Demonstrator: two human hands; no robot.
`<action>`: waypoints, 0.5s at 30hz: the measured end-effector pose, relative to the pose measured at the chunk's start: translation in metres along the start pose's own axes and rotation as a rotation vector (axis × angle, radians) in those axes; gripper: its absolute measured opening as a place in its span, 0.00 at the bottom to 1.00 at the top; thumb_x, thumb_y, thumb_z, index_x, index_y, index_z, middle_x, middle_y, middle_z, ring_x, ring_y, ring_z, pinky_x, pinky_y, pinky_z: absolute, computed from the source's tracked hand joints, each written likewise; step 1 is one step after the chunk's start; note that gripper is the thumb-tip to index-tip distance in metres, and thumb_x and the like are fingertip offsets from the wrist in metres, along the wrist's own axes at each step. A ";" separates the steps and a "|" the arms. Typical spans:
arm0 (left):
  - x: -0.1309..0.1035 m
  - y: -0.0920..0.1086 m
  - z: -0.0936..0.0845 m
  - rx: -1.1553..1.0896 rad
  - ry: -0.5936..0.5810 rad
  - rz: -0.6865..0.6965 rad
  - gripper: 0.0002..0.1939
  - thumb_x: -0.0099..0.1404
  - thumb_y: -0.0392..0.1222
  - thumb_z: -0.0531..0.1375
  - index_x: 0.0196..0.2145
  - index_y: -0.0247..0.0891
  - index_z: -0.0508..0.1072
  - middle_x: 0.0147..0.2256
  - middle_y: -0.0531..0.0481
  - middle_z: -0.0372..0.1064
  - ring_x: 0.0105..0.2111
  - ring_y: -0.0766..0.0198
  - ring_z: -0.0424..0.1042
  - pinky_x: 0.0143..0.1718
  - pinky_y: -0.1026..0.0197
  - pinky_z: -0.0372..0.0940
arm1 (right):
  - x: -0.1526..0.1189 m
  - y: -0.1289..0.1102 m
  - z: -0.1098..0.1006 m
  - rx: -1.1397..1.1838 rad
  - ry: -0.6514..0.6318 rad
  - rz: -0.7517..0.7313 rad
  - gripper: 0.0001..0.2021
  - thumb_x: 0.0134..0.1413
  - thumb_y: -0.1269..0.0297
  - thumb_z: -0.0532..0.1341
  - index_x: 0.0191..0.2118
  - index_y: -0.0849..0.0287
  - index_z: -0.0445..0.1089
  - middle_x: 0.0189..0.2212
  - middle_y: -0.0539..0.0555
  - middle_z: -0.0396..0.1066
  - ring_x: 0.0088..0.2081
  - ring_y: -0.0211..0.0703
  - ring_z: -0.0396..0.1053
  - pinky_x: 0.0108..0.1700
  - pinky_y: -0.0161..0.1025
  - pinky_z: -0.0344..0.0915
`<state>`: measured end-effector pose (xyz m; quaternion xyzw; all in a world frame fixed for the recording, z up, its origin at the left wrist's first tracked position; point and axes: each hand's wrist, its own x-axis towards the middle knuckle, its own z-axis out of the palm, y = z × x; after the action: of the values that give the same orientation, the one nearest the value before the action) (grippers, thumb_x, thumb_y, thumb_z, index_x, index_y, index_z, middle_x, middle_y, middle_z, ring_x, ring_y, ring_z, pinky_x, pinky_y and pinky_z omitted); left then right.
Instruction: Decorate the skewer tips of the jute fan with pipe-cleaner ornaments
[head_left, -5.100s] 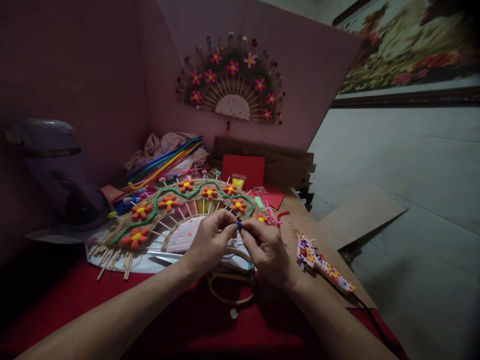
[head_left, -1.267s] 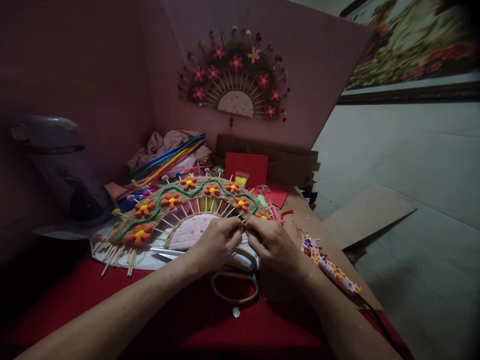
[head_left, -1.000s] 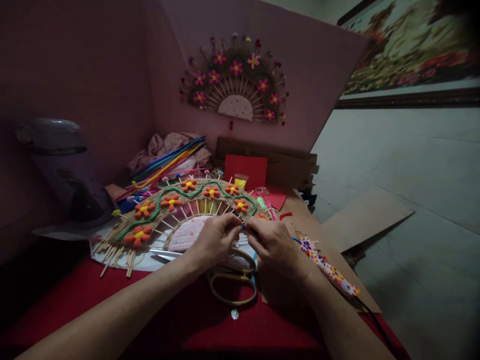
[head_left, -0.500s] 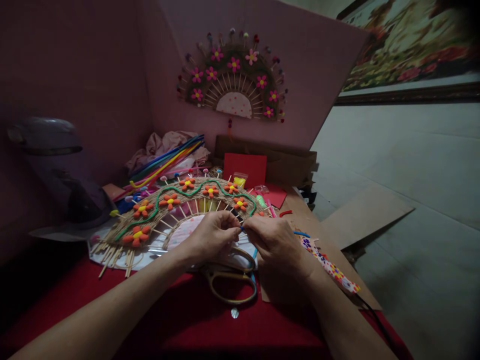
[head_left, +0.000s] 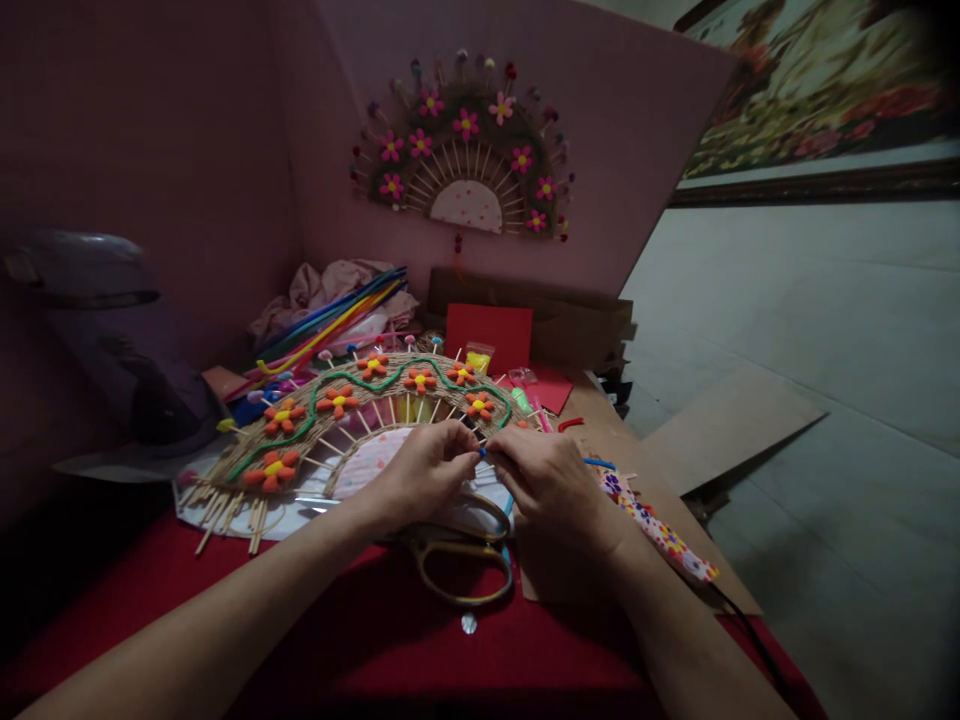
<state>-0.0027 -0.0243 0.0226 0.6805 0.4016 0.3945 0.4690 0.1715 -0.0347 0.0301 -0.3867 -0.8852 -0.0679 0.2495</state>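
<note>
My left hand point(head_left: 431, 470) and my right hand point(head_left: 551, 480) meet fingertip to fingertip, both pinching a small piece of blue pipe cleaner point(head_left: 482, 453). A blue strand point(head_left: 600, 463) sticks out beyond my right hand; whether it is the same piece I cannot tell. Behind my hands lies a half-round stick-and-twine fan point(head_left: 390, 372) with orange flowers and a wavy green line, its right end partly hidden by my right hand. Scissors point(head_left: 465, 598) lie just below my hands, handles toward me and blades pointing left.
Colourful pipe cleaners point(head_left: 337, 320) are heaped behind the fan. Red sheets point(head_left: 491, 335) and cardboard point(head_left: 675, 560) lie behind and to the right. A flower-patterned tool point(head_left: 664, 535) with a cord rests on the cardboard. A pink-flowered fan point(head_left: 465, 125) hangs on the wall.
My hands stay together in nearly the same place, fingers still pinched. A little more of the blue piece shows between the fingertips. The whole view has shifted slightly.
</note>
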 end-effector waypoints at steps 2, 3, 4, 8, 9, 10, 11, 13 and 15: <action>0.000 0.002 -0.003 -0.178 -0.061 -0.084 0.06 0.56 0.40 0.58 0.27 0.35 0.65 0.17 0.58 0.61 0.13 0.74 0.58 0.13 0.70 0.53 | 0.000 0.000 -0.001 0.083 0.044 0.004 0.06 0.58 0.68 0.53 0.36 0.61 0.67 0.29 0.53 0.69 0.31 0.39 0.65 0.33 0.35 0.57; 0.000 0.003 -0.005 -0.271 -0.095 -0.121 0.07 0.55 0.41 0.59 0.27 0.35 0.65 0.18 0.57 0.62 0.13 0.74 0.58 0.12 0.70 0.53 | 0.000 0.000 -0.001 0.136 0.074 0.019 0.06 0.58 0.68 0.53 0.37 0.61 0.67 0.30 0.53 0.69 0.31 0.38 0.65 0.33 0.35 0.58; 0.000 0.004 -0.006 -0.360 -0.128 -0.153 0.08 0.54 0.41 0.60 0.27 0.34 0.66 0.19 0.56 0.63 0.13 0.74 0.59 0.12 0.70 0.54 | 0.000 -0.001 -0.001 0.194 0.107 0.042 0.06 0.58 0.68 0.53 0.37 0.60 0.67 0.30 0.53 0.69 0.31 0.38 0.65 0.34 0.35 0.58; 0.001 0.005 -0.011 -0.639 -0.203 -0.226 0.10 0.51 0.39 0.64 0.26 0.32 0.66 0.21 0.54 0.64 0.15 0.75 0.59 0.12 0.72 0.55 | 0.001 -0.003 0.001 0.397 0.204 0.163 0.05 0.57 0.68 0.54 0.32 0.59 0.66 0.28 0.51 0.67 0.31 0.37 0.64 0.33 0.34 0.59; 0.001 0.005 -0.011 -0.676 -0.207 -0.228 0.10 0.51 0.39 0.64 0.26 0.32 0.67 0.21 0.54 0.63 0.15 0.76 0.58 0.12 0.73 0.53 | 0.001 -0.003 0.003 0.428 0.213 0.179 0.05 0.57 0.68 0.55 0.32 0.59 0.66 0.27 0.50 0.66 0.30 0.36 0.64 0.33 0.33 0.60; 0.001 0.005 -0.011 -0.699 -0.204 -0.228 0.09 0.52 0.39 0.64 0.26 0.31 0.67 0.20 0.54 0.63 0.15 0.77 0.58 0.11 0.73 0.52 | 0.001 -0.004 0.005 0.448 0.216 0.186 0.05 0.56 0.69 0.55 0.31 0.59 0.66 0.27 0.50 0.66 0.30 0.36 0.64 0.33 0.33 0.60; 0.002 0.005 -0.011 -0.712 -0.192 -0.229 0.09 0.52 0.38 0.64 0.25 0.31 0.67 0.20 0.55 0.62 0.14 0.78 0.56 0.11 0.74 0.50 | 0.001 -0.005 0.007 0.455 0.213 0.182 0.05 0.56 0.70 0.55 0.31 0.59 0.67 0.26 0.50 0.66 0.30 0.36 0.64 0.33 0.33 0.59; 0.001 0.005 -0.009 -0.713 -0.152 -0.230 0.09 0.51 0.38 0.64 0.24 0.32 0.66 0.18 0.57 0.60 0.13 0.79 0.54 0.11 0.74 0.47 | 0.001 -0.007 0.010 0.435 0.203 0.148 0.05 0.55 0.72 0.55 0.31 0.59 0.67 0.26 0.49 0.66 0.29 0.35 0.64 0.33 0.33 0.59; 0.002 0.003 -0.007 -0.669 -0.108 -0.210 0.10 0.52 0.39 0.64 0.24 0.33 0.65 0.17 0.58 0.59 0.12 0.78 0.53 0.11 0.73 0.45 | 0.000 -0.008 0.012 0.384 0.177 0.092 0.05 0.54 0.73 0.55 0.32 0.60 0.68 0.26 0.50 0.66 0.29 0.36 0.63 0.33 0.34 0.58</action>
<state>-0.0082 -0.0214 0.0279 0.4641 0.2925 0.4174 0.7244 0.1608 -0.0365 0.0201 -0.3644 -0.8380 0.0794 0.3983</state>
